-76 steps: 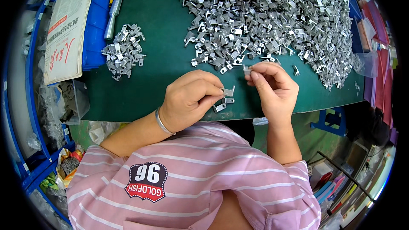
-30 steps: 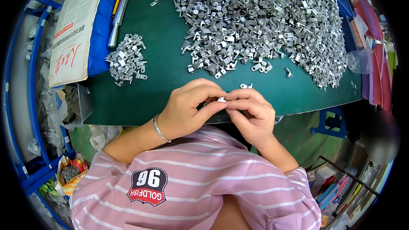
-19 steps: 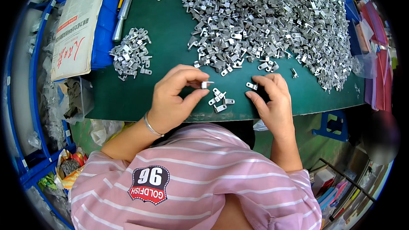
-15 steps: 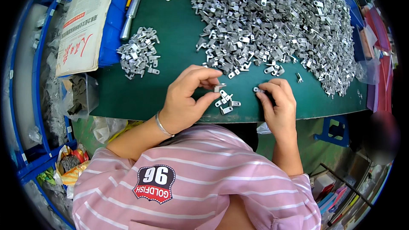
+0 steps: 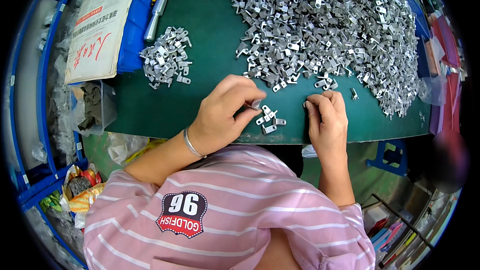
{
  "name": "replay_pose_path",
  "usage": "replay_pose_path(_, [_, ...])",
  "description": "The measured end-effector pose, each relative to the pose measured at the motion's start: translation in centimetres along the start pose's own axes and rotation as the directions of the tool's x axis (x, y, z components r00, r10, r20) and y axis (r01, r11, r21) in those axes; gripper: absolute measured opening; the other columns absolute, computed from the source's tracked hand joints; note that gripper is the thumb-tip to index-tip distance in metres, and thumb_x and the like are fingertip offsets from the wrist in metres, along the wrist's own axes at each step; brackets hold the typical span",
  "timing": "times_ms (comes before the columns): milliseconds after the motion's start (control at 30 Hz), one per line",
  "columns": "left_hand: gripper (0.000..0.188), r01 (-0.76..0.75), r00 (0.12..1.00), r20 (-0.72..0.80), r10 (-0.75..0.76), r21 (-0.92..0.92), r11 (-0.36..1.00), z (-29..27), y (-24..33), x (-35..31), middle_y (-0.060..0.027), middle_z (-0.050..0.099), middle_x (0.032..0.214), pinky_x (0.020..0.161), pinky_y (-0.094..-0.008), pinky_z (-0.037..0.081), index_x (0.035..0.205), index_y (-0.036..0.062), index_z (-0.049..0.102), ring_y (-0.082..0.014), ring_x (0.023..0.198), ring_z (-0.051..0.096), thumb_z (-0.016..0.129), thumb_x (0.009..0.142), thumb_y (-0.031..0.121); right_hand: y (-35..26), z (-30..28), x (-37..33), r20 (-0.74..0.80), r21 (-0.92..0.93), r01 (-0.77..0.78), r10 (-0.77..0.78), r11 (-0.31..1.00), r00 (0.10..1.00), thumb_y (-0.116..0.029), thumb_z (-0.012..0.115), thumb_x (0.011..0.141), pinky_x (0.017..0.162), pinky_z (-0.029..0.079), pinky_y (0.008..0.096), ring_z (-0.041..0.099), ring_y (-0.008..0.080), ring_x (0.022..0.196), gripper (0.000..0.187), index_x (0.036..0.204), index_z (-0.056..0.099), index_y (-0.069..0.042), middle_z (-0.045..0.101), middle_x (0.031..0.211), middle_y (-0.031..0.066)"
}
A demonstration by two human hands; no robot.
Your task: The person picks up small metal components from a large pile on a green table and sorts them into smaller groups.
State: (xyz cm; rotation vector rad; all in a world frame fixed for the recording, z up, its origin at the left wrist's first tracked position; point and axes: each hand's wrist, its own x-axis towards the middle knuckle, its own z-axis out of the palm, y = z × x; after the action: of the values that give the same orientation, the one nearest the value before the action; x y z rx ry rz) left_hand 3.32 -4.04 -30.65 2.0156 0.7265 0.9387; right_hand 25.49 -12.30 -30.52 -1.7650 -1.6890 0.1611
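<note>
We hold a bracket (image 5: 256,104) in our left hand (image 5: 217,115), pinched between thumb and fingers over the tabletop (image 5: 210,30). Our right hand (image 5: 328,127) is pinched too, on what seems to be another bracket (image 5: 304,104), mostly hidden by the fingers. Between our hands lies a small cluster (image 5: 270,129) of brackets; beyond it we have the big heap (image 5: 325,25), and to the left a smaller pile (image 5: 167,55) near the blue box (image 5: 135,35)

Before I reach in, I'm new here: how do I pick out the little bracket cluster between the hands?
Find the big heap of metal brackets on the green table, then come down to the left hand and the right hand. Between them lies the little cluster: just a few pieces, clear of the heap.
</note>
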Motion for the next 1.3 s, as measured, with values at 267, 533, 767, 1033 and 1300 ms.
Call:
replay_pose_path(267, [0.013,-0.055,0.980,0.192,0.049,0.029,0.998,-0.2,0.6,0.1,-0.0087,0.066,0.088,0.065,-0.0297,0.051,0.085,0.0019,0.068,-0.0214,0.078,0.064,0.076,0.076,0.000,-0.1,-0.3,-0.1,0.053,-0.014,-0.016,0.016,1.000,0.998,-0.003,0.077,0.074,0.072,0.049,0.0403,0.058,0.0331,0.081,0.023,0.093,0.063,0.001,0.058,0.091,0.0131])
replay_pose_path(533, [0.020,0.059,0.991,0.121,-0.051,-0.059,0.996,0.4,1.2,0.2,-0.0096,0.064,0.092,0.064,-0.0264,0.051,0.096,0.0015,0.068,-0.0160,0.075,0.064,0.076,0.077,-0.001,-0.3,-0.1,-0.3,0.151,0.637,-0.375,0.367,0.674,0.918,0.006,0.065,0.086,0.069,0.058,0.0267,0.069,0.0173,0.083,0.016,0.102,0.064,0.006,0.069,0.097,0.0135])
replay_pose_path(767, [0.031,0.068,0.994,0.096,-0.054,-0.142,0.988,1.1,1.6,0.8,-0.0093,0.064,0.095,0.065,-0.0255,0.053,0.107,0.0018,0.068,-0.0149,0.073,0.064,0.077,0.077,0.001,-2.0,0.7,-0.1,0.476,0.863,-0.504,0.282,0.032,0.833,0.006,0.061,0.091,0.077,0.060,0.0282,0.070,0.0212,0.090,0.015,0.106,0.059,0.007,0.067,0.102,0.0168])
replay_pose_path(1033, [0.024,0.089,0.993,0.094,-0.072,-0.192,0.977,1.0,1.2,0.7,-0.0105,0.065,0.094,0.067,-0.0252,0.053,0.100,-0.0001,0.067,-0.0150,0.075,0.065,0.075,0.078,-0.002,-3.3,0.5,-0.2,0.405,0.869,-0.462,0.281,0.179,0.870,0.008,0.061,0.090,0.080,0.058,0.0283,0.066,0.0188,0.096,0.021,0.111,0.060,0.007,0.067,0.103,0.0146])
replay_pose_path(1300, [0.025,0.087,0.995,0.063,-0.075,-0.222,0.971,1.5,0.5,0.3,-0.0091,0.063,0.092,0.065,-0.0265,0.054,0.099,0.0019,0.065,-0.0159,0.072,0.066,0.074,0.077,-0.003,-2.7,1.0,-0.8,0.113,0.765,-0.166,0.124,0.622,0.986,0.011,0.067,0.083,0.077,0.057,0.0264,0.067,0.0170,0.088,0.020,0.102,0.063,0.006,0.067,0.099,0.0133])
